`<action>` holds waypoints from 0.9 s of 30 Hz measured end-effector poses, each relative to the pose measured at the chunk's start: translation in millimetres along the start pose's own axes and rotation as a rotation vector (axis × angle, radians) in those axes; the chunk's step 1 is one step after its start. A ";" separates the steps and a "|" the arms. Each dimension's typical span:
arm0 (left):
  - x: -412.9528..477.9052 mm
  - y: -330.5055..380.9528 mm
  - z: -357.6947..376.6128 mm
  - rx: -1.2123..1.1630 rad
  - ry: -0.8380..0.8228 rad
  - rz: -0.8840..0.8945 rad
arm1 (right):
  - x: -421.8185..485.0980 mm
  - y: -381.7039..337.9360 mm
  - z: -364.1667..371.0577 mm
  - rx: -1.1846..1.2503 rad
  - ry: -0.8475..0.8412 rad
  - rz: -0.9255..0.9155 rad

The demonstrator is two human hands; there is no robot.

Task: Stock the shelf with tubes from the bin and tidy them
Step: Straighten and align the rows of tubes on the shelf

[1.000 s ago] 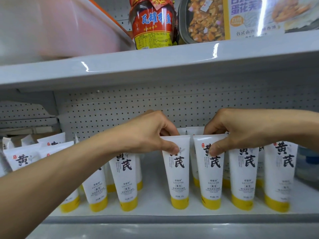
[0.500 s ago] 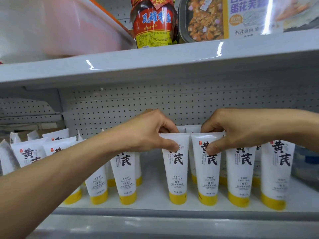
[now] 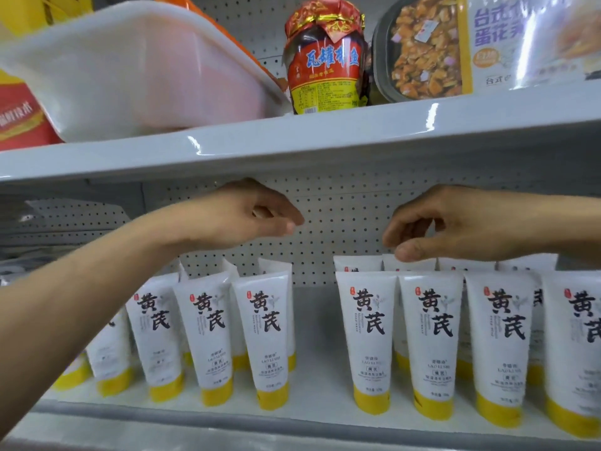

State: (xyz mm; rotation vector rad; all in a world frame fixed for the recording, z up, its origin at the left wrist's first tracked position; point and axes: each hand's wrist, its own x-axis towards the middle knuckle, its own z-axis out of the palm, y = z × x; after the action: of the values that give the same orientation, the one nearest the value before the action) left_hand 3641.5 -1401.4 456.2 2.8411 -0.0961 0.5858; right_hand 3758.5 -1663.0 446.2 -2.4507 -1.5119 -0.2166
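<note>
White tubes with yellow caps stand cap-down in rows on the lower shelf (image 3: 320, 410). One group (image 3: 266, 333) is on the left, another (image 3: 369, 336) on the right, with a gap between them. My left hand (image 3: 247, 216) hovers above the left group with loosely curled fingers and holds nothing. My right hand (image 3: 455, 222) hangs just over the right group. Its thumb is level with the top of a back-row tube (image 3: 419, 265), with nothing in its grip. A white plastic bin (image 3: 146, 70) sits tilted on the upper shelf.
The upper shelf edge (image 3: 325, 135) runs close above both hands. It carries a red-labelled jar (image 3: 325, 60), a boxed meal (image 3: 422, 47) and a red and yellow pack (image 3: 19, 115). A pegboard wall (image 3: 341, 203) stands behind the tubes.
Both hands have let go of the two middle tubes and risen above the row. The view has moved closer to the shelf.
</note>
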 end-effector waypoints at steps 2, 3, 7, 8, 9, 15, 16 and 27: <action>5.5 -20.9 -8.1 0.035 -0.121 -0.004 | 14.4 -1.9 3.0 -0.010 -0.015 0.027; 8.1 -29.6 -10.2 0.025 -0.196 -0.010 | 21.9 -3.7 4.3 -0.010 -0.031 0.044; 18.9 -52.0 -4.4 -0.001 -0.436 0.000 | 49.7 -13.9 10.2 -0.030 -0.078 0.120; 21.3 -54.8 0.1 -0.006 -0.472 0.015 | 55.3 -16.2 11.8 -0.037 -0.091 0.141; 23.8 -57.0 4.8 -0.019 -0.497 0.032 | 60.8 -18.4 13.2 -0.036 -0.116 0.159; 33.8 -53.8 25.5 -0.028 -0.463 0.121 | 74.5 -26.7 26.7 -0.083 -0.255 0.171; 35.1 -52.7 27.1 -0.014 -0.449 0.123 | 74.6 -26.4 29.2 -0.109 -0.259 0.172; 46.6 -40.9 46.3 -0.023 -0.317 0.126 | 74.4 -16.7 36.2 -0.072 -0.234 0.127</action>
State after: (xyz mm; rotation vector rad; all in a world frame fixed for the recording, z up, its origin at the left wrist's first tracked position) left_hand 3706.5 -1373.8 424.5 2.8959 -0.3361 0.1503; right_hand 3776.8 -1581.6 432.9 -2.6973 -1.4507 0.0422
